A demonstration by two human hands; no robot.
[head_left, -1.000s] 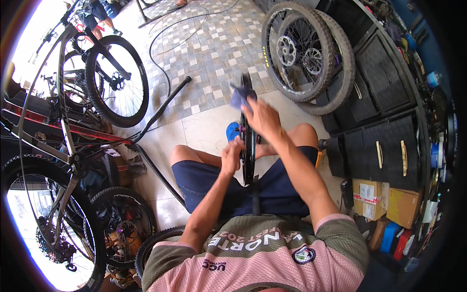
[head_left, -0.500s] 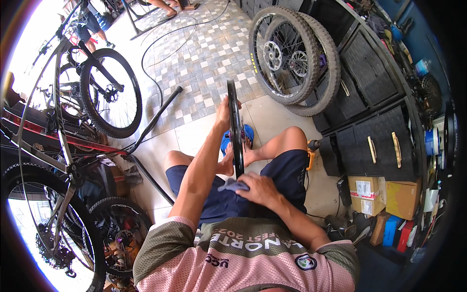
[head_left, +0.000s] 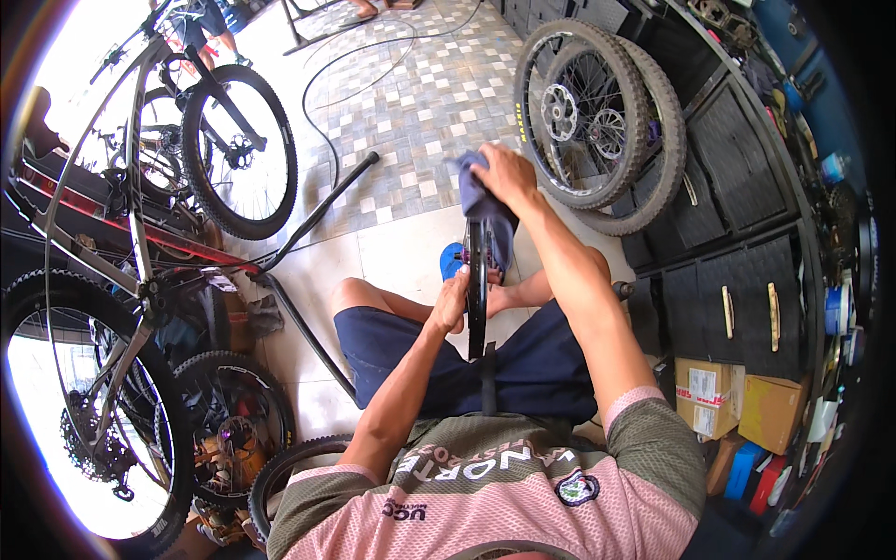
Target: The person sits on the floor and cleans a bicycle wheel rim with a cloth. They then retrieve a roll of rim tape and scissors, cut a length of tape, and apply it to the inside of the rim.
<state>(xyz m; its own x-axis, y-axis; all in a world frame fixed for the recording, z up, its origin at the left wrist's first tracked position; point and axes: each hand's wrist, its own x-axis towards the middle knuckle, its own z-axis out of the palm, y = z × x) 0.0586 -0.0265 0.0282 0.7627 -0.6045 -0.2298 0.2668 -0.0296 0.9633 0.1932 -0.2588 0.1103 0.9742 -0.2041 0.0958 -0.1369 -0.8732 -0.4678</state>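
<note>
A bare black bicycle wheel [head_left: 477, 313], without a tyre, stands upright between my legs and shows nearly edge-on. My left hand [head_left: 452, 301] grips it at its left side, close to the hub, with the fingertips partly hidden. On the far, upper part of the rim, my right hand [head_left: 509, 175] presses a grey-blue cloth [head_left: 475, 194], which drapes over the rim and hangs down its right side. Below the wheel, a dark strip [head_left: 488, 378] lies over my navy shorts. One blue slipper [head_left: 452, 262] shows beside the wheel.
Two tyred wheels [head_left: 597, 121] lean against black cabinets [head_left: 719, 317] at the right. Cardboard boxes [head_left: 707, 397] stand below these. At left are a bicycle [head_left: 140, 187], a black hose tube [head_left: 322, 207] and another wheel [head_left: 233, 425]. A person [head_left: 201, 28] stands far left.
My right hand has carried the cloth from the wheel's near end to its far end. My left hand has come back from the far rim to the near left side. The view has shifted.
</note>
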